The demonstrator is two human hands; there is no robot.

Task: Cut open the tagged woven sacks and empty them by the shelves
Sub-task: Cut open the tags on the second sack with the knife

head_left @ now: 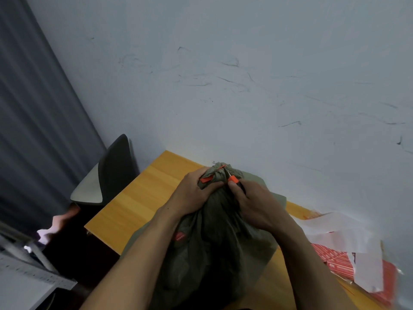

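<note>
A grey-green woven sack (214,238) stands on the yellow wooden table (138,193), its neck bunched and tied at the top. An orange tag (206,179) hangs from the tie. My left hand (192,195) grips the bunched neck just below the tie. My right hand (252,200) holds a small cutter with an orange tip (233,179), its blade pointing into the tie at the sack's top. A small red label (179,236) shows on the sack's left side.
Red-and-white packages (335,258) and white bags (348,238) lie on the table at the right. A dark chair (107,173) stands at the table's far left corner. A grey wall is close behind; a curtain (33,121) and grey shelving (26,271) are at the left.
</note>
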